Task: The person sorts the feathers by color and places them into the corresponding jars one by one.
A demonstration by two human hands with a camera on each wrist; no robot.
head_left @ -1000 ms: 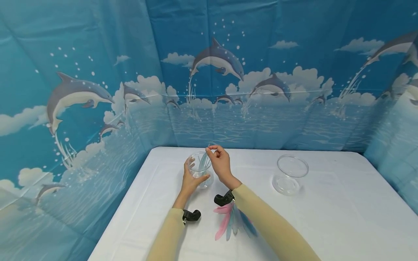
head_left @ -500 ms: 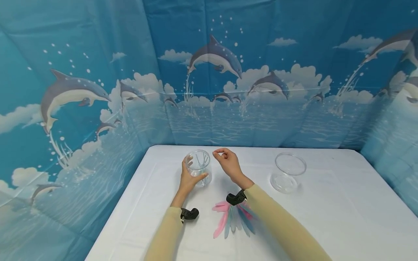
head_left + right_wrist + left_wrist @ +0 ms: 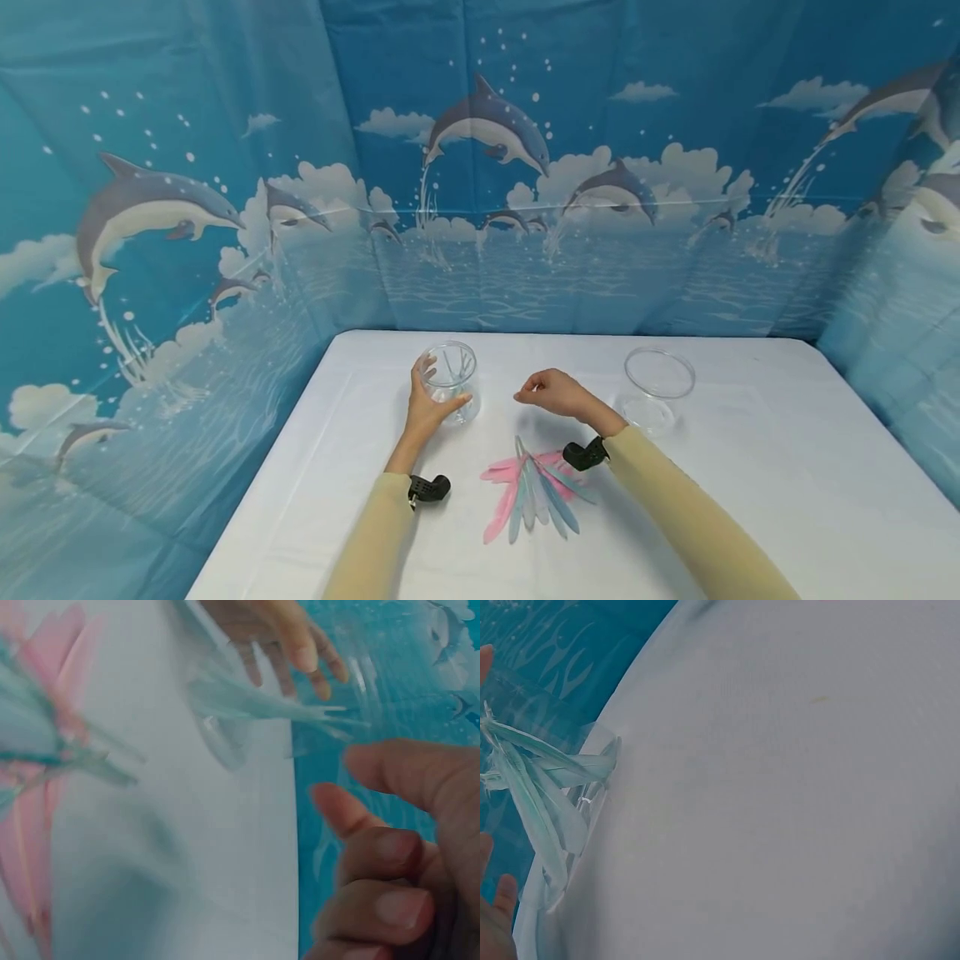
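My left hand holds a clear glass jar upright at the table's far left, thumb on the near side and fingers round the far side. Several pale blue-green feathers stand inside it, their quills toward the mouth. To the right of the jar, above the table, hovers my right hand. Its fingers are loosely curled, thumb and index finger apart, with nothing between them. Just below and nearer to me lies a fanned pile of pink and blue-grey feathers, quills pointing away.
A second clear glass jar stands on the right, partly behind my right wrist. The table has a white cloth. A blue dolphin-print curtain hangs along its back and sides.
My right hand has let go of a blue-green feather in the left jar and moved right and toward me, near the pile. My left hand keeps its hold on the jar.
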